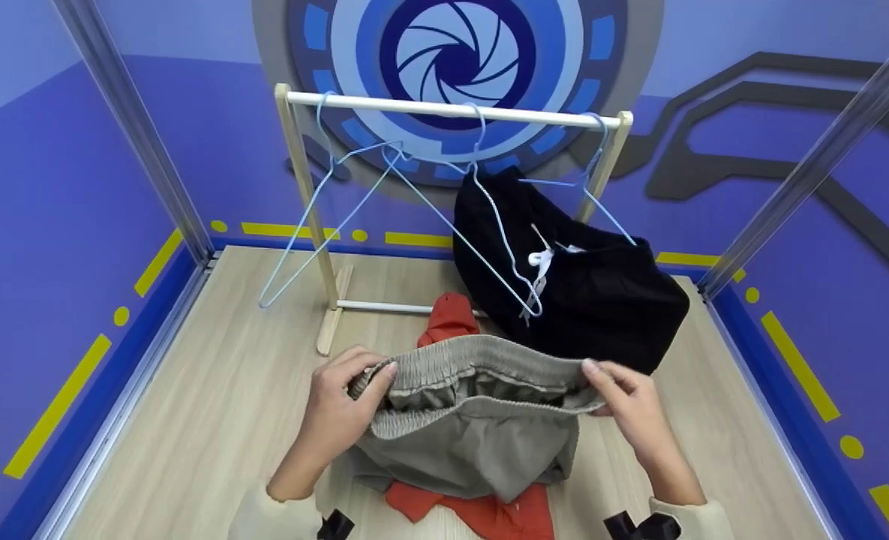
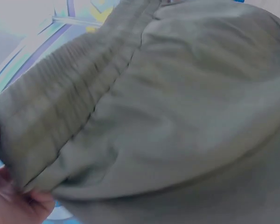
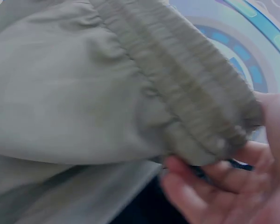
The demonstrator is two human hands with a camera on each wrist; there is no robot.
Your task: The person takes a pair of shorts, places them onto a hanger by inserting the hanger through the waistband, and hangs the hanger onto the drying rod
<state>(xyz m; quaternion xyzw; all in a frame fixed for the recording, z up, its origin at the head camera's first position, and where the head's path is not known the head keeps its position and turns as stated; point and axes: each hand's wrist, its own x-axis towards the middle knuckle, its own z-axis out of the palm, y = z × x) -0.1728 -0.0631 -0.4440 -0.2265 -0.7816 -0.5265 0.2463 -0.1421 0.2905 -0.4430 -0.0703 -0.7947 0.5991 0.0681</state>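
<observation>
Grey-green elastic-waist shorts (image 1: 482, 450) hang between my two hands, the gathered waistband spread open toward me. At the waistband's left end my left hand (image 1: 343, 397) pinches the fabric, thumb on top. My right hand (image 1: 628, 401) pinches the other end the same way. Both wrist views are filled mostly by the shorts' cloth, with the left fingers (image 2: 37, 205) at the lower left and the right fingers (image 3: 191, 186) at the lower right. An orange-red garment (image 1: 519, 517) lies under and behind the shorts, partly hidden by them.
A small wooden rack (image 1: 452, 110) stands at the back, bearing several light-blue wire hangers (image 1: 339, 225). Black clothing with white drawstrings (image 1: 602, 307) is bunched at the rack's right side. Purple-blue walls and metal posts (image 1: 812, 165) enclose the wooden tabletop (image 1: 174, 420).
</observation>
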